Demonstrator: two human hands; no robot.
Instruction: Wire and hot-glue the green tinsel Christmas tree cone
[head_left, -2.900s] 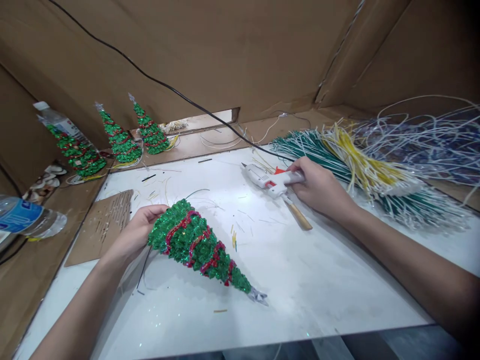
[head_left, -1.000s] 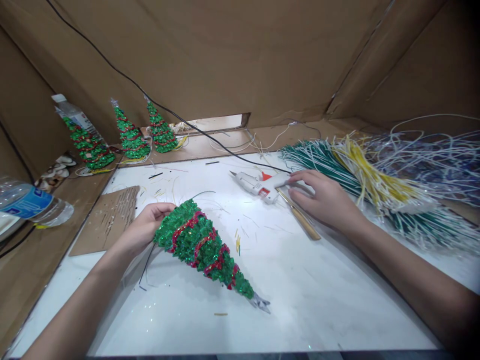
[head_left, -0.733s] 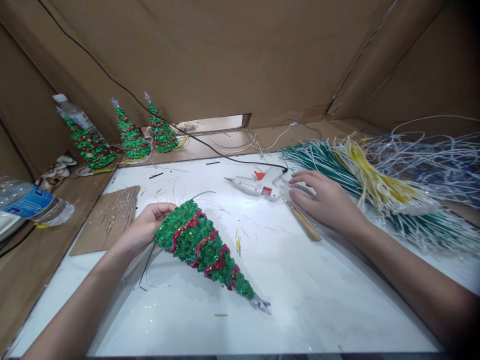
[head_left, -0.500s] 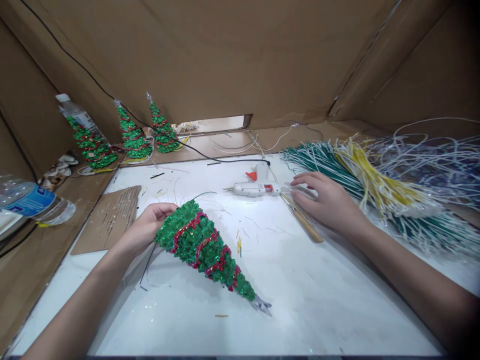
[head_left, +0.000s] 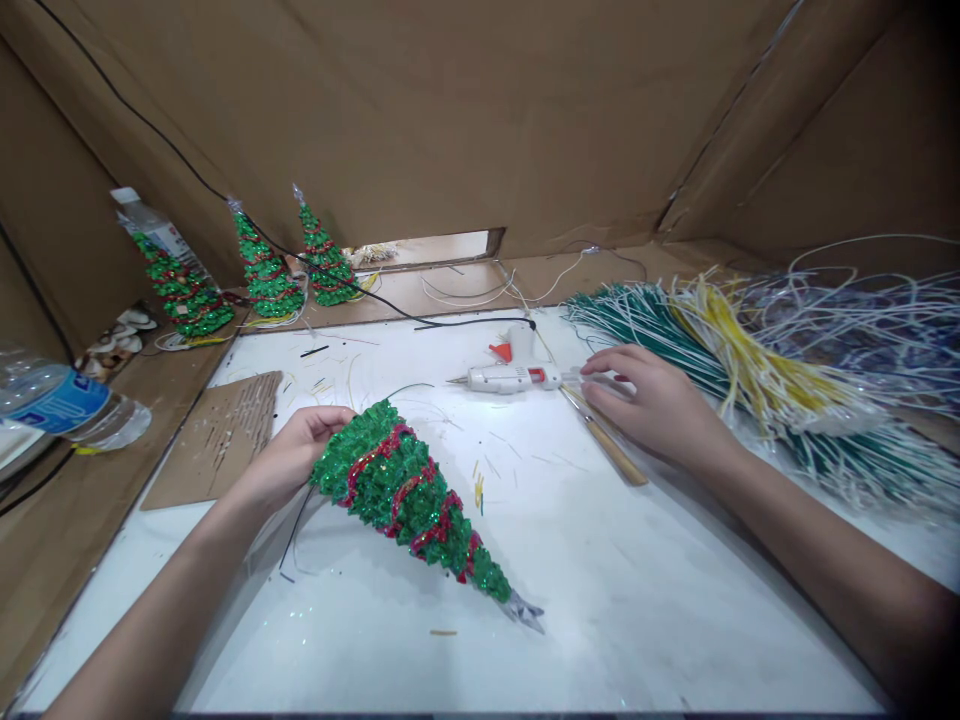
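A small green tinsel Christmas tree (head_left: 409, 490) with red garland lies tilted, its silver tip pointing toward the front right. My left hand (head_left: 300, 450) is closed on its wide base; some of those fingers are hidden behind it. Thin dark wires trail from the base. A white hot glue gun (head_left: 499, 378) with a red trigger rests on its side on the white tabletop (head_left: 637, 600). At its rear end, my right hand (head_left: 645, 395) pinches a clear glue stick (head_left: 571, 378) between thumb and fingers. Just below that hand is a wooden-handled tool (head_left: 611, 448).
Finished-looking trees (head_left: 262, 265) stand at the back left near a water bottle (head_left: 161, 235). Another bottle (head_left: 82, 405) lies at the left, by a cardboard piece (head_left: 217, 435). Bundles of green and yellow wires (head_left: 742, 350) fill the right. A black cable (head_left: 450, 322) runs to the glue gun.
The glue gun has shifted slightly left, along with the cable end. My right hand stays almost in place at its rear. My left hand and the tree have not visibly moved.
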